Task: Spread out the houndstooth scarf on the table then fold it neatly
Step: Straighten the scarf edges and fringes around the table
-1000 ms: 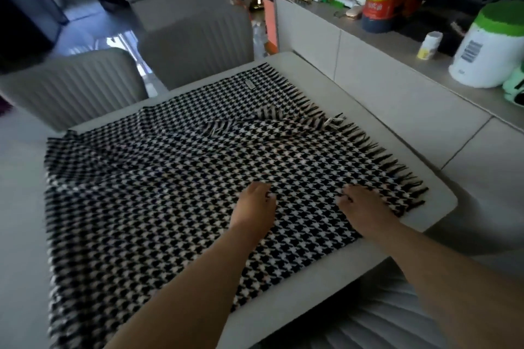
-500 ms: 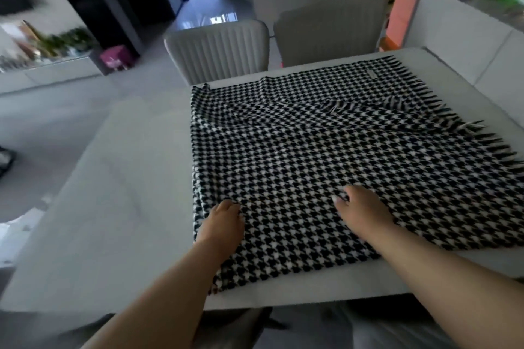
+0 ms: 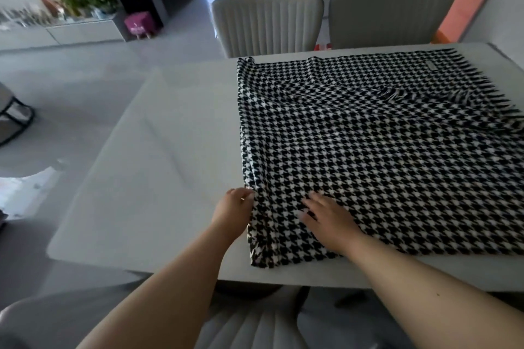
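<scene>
The scarf [image 3: 382, 150] runs off the right edge, and the left hand's [image 3: 232, 211] fingers tuck under its fold.

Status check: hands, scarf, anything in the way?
Left hand at the black-and-white houndstooth scarf folded left edge. Right hand flat on it. Pale grey table beside it bare.

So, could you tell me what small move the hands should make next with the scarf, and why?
Probably lift the scarf's folded left edge with the left hand and carry it right toward the fringe; the right hand lies flat near that corner.
</scene>
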Motion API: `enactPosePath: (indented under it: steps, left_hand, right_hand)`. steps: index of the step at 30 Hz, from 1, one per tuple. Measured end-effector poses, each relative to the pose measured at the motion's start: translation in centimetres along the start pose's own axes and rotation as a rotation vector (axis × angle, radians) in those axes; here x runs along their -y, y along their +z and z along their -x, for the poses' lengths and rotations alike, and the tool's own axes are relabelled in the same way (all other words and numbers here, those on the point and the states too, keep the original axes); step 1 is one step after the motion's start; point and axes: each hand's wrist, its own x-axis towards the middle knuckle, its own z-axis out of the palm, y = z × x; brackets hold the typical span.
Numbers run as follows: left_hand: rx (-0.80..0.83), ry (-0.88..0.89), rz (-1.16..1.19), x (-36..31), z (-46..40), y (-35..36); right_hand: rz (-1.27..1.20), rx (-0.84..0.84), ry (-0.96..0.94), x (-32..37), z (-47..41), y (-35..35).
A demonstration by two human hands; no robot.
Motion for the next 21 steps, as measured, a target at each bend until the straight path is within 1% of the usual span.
enactPosePath:
  steps: [1,2,4,7,9,10,11,12,13,14,15,17,19,21]
  left_hand:
    - [0.021,0.020,0.031,0.0,-0.1,0.2]
    - [0.039,0.055,0.012,-0.1,-0.1,0.3]
    - [0.049,0.106,-0.095,0.1,-0.2,0.5]
    - [0.052,0.050,-0.338,1.7,-0.7,-0.5]
    - [0.004,-0.057,-0.403,3.2,-1.3,-1.9]
    - [-0.025,-0.094,-0.376,3.8,-1.5,-2.5]
    - [-0.064,-0.081,-0.329,4.2,-1.4,-2.8]
    - [-0.088,-0.030,-0.256,4.1,-1.1,-2.8]
    - [-0.072,0.040,-0.174,3.9,-0.8,-2.5]
    - [-0.014,0.122,-0.129,3.4,-0.4,-2.1]
    - [0.057,0.191,-0.132,3.0,0.0,-1.4]
    - [0.139,0.246,-0.219,2.7,0.4,-0.5]
    - [0.131,0.214,-0.307,3.4,0.2,-0.6]
    - [0.097,0.097,-0.351,4.4,0.1,-1.7]
  right_hand:
    - [0.016,-0.007,0.005,-0.1,-0.1,0.3]
    - [0.021,-0.018,0.009,-0.2,-0.1,0.5]
    - [0.012,-0.035,0.017,-0.3,-0.1,0.8]
    - [-0.003,-0.044,0.024,-0.3,-0.1,0.9]
    - [-0.015,-0.060,0.040,-0.1,-0.1,0.9]
    - [0.002,-0.083,0.048,0.1,-0.2,0.9]
    - [0.052,-0.123,0.048,0.4,-0.2,0.9]
    - [0.115,-0.171,0.034,0.9,-0.3,0.9]
    - [0.154,-0.208,0.004,1.5,-0.3,0.9]
    - [0.153,-0.218,-0.037,2.2,-0.4,0.9]
    - [0.126,-0.198,-0.080,2.9,-0.6,0.9]
    - [0.077,-0.113,-0.117,3.7,-0.8,1.2]
    - [0.086,-0.047,-0.097,3.4,-1.2,1.7]
    - [0.174,-0.031,-0.113,2.5,-1.3,2.4]
